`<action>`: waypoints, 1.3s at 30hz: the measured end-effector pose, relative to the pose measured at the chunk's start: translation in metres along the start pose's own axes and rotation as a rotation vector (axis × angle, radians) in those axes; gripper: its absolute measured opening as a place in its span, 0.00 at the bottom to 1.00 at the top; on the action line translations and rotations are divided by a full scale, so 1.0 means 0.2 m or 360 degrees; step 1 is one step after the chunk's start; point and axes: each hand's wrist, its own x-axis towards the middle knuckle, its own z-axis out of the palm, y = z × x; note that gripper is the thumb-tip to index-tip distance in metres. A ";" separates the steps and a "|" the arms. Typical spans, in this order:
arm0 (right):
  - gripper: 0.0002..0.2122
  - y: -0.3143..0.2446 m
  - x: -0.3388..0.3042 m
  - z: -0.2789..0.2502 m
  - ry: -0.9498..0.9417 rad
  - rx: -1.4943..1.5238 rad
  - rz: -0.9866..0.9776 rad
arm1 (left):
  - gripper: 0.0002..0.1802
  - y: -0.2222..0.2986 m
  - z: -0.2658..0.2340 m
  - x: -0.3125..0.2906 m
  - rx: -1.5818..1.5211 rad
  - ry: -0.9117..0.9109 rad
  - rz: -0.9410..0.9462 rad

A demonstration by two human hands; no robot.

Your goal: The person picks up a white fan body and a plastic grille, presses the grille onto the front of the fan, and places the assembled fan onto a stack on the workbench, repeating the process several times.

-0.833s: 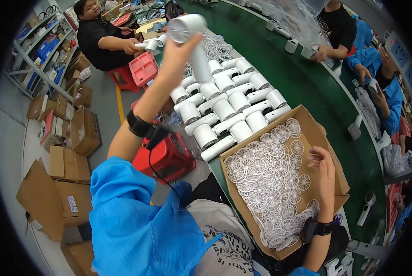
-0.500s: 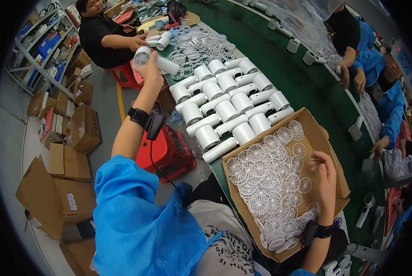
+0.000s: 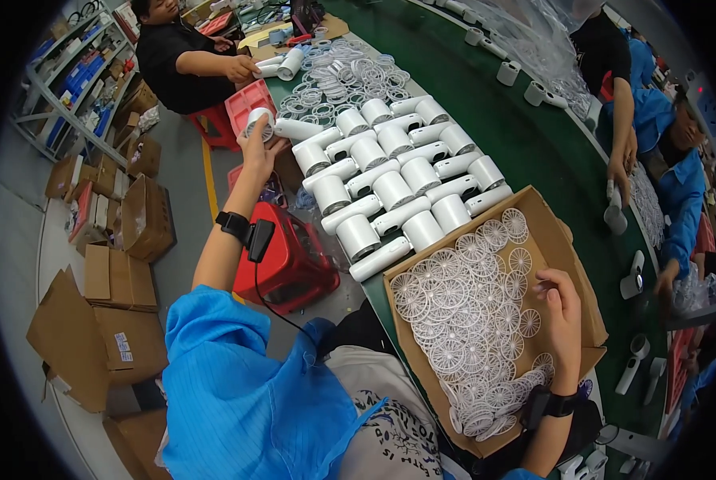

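Note:
My left hand (image 3: 262, 148) is closed around a white handheld fan body (image 3: 259, 122), at the far left end of the bench. Its round head faces up and its handle points right, close to the rows of similar white fan bodies (image 3: 391, 190) lying on the green bench. Over the cardboard box (image 3: 562, 248) at the right, my right hand (image 3: 564, 308) hangs with loosely bent fingers, and nothing shows in them. Many thin white spoked grilles (image 3: 462, 312) fill the left and near part of that box.
Loose white rings (image 3: 346, 80) are heaped beyond the fan rows. A red tray (image 3: 248, 104) and a seated person in black (image 3: 182, 68) are at the far left. A red stool (image 3: 290, 260) stands left of the bench. Co-workers (image 3: 670, 176) sit across the green belt.
My left hand has lowered the fan body slightly toward me and turned it, bringing its handle near the fan rows. My right hand's fingers have curled slightly over the box.

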 end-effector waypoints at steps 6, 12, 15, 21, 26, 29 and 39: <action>0.09 -0.02 0.00 0.00 -0.0004 -0.0082 0.0015 | 0.37 -0.03 0.03 -0.07 0.0447 0.0191 0.0056; 0.08 -0.02 0.00 0.00 0.0007 -0.0165 0.0021 | 0.35 0.03 0.03 -0.06 0.1296 -0.0165 -0.0237; 0.08 -0.03 0.00 0.00 -0.0014 -0.0177 0.0026 | 0.35 0.03 -0.01 0.00 0.1307 -0.0216 -0.0356; 0.08 -0.04 0.00 0.01 -0.0044 -0.0222 0.0045 | 0.36 -0.03 0.03 0.08 0.1282 -0.0088 -0.0395; 0.08 -0.02 -0.01 0.00 -0.0041 -0.0200 0.0072 | 0.40 0.01 0.15 0.05 0.1626 -0.0351 -0.0283; 0.08 -0.03 0.00 0.00 -0.0050 -0.0216 0.0084 | 0.44 -0.03 0.16 0.11 0.1863 -0.0416 -0.0192; 0.08 -0.02 0.00 0.00 -0.0077 -0.0215 0.0107 | 0.46 -0.10 0.14 0.15 0.2309 -0.0458 0.0017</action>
